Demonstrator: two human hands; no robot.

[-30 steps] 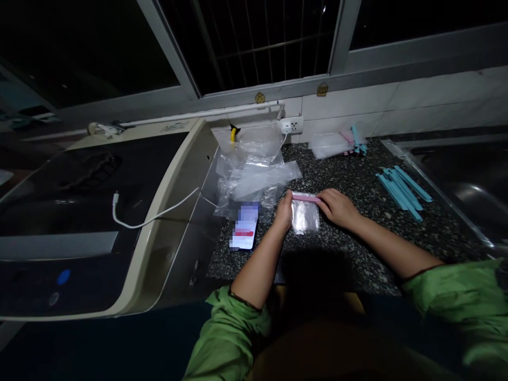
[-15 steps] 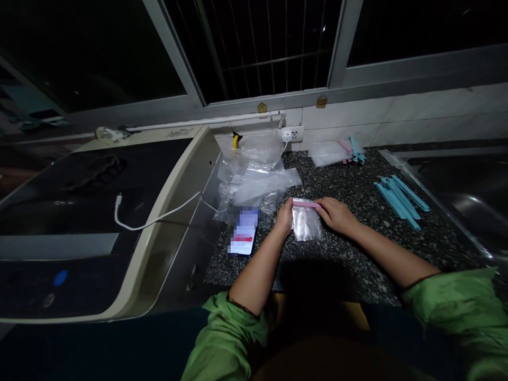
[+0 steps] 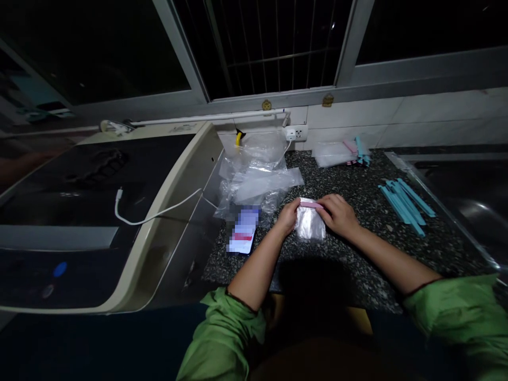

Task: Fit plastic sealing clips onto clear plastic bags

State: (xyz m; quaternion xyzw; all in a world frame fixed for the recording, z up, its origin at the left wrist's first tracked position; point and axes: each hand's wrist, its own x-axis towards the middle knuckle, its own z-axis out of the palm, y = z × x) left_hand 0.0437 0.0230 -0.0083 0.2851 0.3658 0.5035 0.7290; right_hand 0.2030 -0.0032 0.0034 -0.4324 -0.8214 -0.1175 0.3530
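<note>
Dark sliding windows in grey metal frames (image 3: 343, 42) run above a row of pale wall tiles (image 3: 353, 117), and below them we work at a speckled black-and-white stone counter (image 3: 357, 264). Near its middle we have a small, clear, shiny plastic bag (image 3: 310, 227) with a slim pink plastic strip (image 3: 309, 205) lying across its far edge. Our left hand (image 3: 288, 218) has its fingers clamped on the left end of the strip and the bag's corner there, though how the thumb sits we cannot tell. Our right hand (image 3: 340, 214) pinches the strip's right end between thumb and fingers. Both our forearms come out of rolled green fabric sleeves (image 3: 222, 328)

Just left of our left arm lies a lit phone (image 3: 245, 230), its screen partly blurred out, and beyond it we see a crumpled heap of clear plastic bags (image 3: 257, 182). Behind the heap, a white charger (image 3: 291, 134) sits in a white wall socket (image 3: 300, 132). Against the tiles rests a flat translucent packet (image 3: 331, 153) with pink and blue strips at its right end. To our right, loose light-blue plastic strips (image 3: 407, 203) lie roughly side by side, near a metal sink (image 3: 472, 190)
</note>
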